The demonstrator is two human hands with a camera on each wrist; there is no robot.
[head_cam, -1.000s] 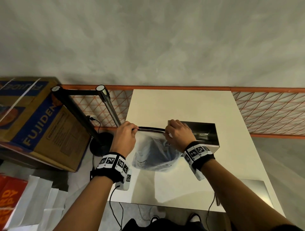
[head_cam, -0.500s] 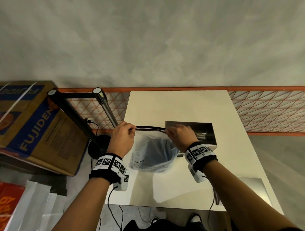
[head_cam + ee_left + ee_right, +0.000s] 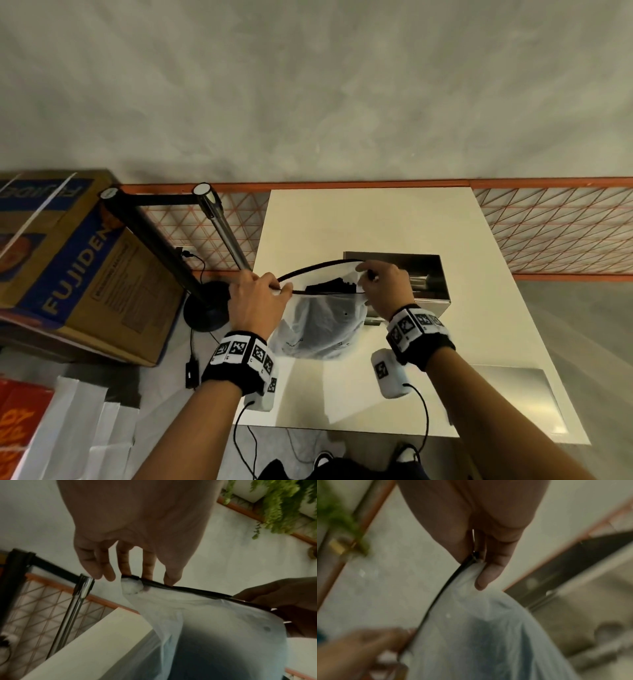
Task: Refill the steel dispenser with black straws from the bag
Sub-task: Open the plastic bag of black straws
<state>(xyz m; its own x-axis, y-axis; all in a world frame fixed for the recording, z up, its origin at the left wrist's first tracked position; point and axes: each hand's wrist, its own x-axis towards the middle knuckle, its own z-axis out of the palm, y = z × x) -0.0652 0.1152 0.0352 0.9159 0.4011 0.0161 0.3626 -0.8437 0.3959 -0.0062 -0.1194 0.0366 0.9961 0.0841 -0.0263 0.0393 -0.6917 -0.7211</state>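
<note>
A frosted plastic bag (image 3: 320,329) with a black zip rim hangs over the white table (image 3: 370,222), held up between both hands. Its mouth gapes open, and the tops of black straws (image 3: 330,285) show inside. My left hand (image 3: 257,298) pinches the rim's left end (image 3: 135,578). My right hand (image 3: 383,284) pinches the right end (image 3: 475,557). The open steel dispenser (image 3: 428,277) stands on the table just behind and right of the bag, partly hidden by my right hand.
A flat steel lid (image 3: 520,394) lies at the table's near right corner. Left of the table stand a black stanchion post (image 3: 150,240) with a chrome post (image 3: 222,229), and a cardboard box (image 3: 78,274). Orange mesh fencing (image 3: 555,229) runs behind.
The bag's zip rim, a closed straight line before, has been pulled apart into an open loop, and the black straws inside now show. Both hands kept hold of the rim ends.
</note>
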